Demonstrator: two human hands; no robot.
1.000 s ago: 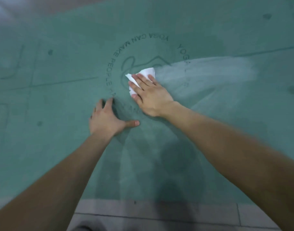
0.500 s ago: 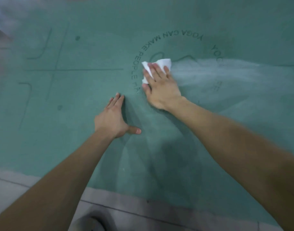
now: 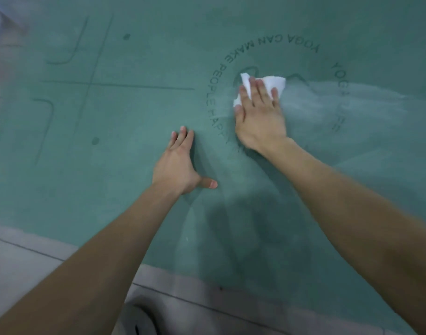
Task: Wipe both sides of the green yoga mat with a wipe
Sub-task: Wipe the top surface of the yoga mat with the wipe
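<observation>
Green yoga mat (image 3: 134, 117) lay flat on pale floor tiles (image 3: 25, 257). My right hand (image 3: 260, 119) pressed straight fingers on the white wipe (image 3: 275, 82); my left hand (image 3: 178, 165) rested open-fingered on the mat, holding nothing.

**Flat hands on the green mat**

The green yoga mat (image 3: 134, 122) lies spread on a pale tiled floor (image 3: 25, 259); the right hand (image 3: 260, 117) presses a white wipe (image 3: 272, 82) flat inside the printed ring of lettering (image 3: 289, 42); a pale streak (image 3: 352, 102) runs right of it; the left hand (image 3: 178, 165) rests flat nearby, thumb out.
</observation>
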